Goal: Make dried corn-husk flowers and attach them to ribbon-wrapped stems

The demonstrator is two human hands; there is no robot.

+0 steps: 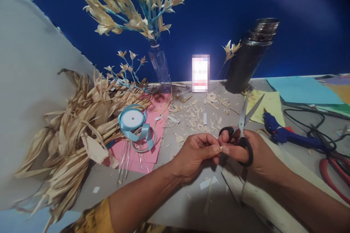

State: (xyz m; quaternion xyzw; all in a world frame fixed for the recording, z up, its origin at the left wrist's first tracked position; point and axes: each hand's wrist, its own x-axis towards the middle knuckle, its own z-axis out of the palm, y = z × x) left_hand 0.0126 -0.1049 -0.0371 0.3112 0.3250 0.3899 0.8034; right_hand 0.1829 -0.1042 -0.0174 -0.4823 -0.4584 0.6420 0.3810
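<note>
My right hand [246, 149] has black-handled scissors [242, 122] hooked on its fingers, the blades apart and pointing away from me. Its thumb and finger also meet a small pale scrap [221, 149], perhaps dried husk. On the other side of that scrap, the fingertips of my left hand [201, 151] are pinched together, so both hands touch it. Most of the scrap is hidden by the fingers. Cut bits of husk [202, 113] lie scattered on the table beyond my hands.
At left lie dried corn husks [73, 123], pink paper [147, 160] and a blue ribbon spool [132, 119]. Husk flowers [131, 3] stand in a clear bottle [160, 67]. A lit phone [200, 73], dark flask [250, 58], blue glue gun [287, 133] and red-handled tool [328, 178] are also there.
</note>
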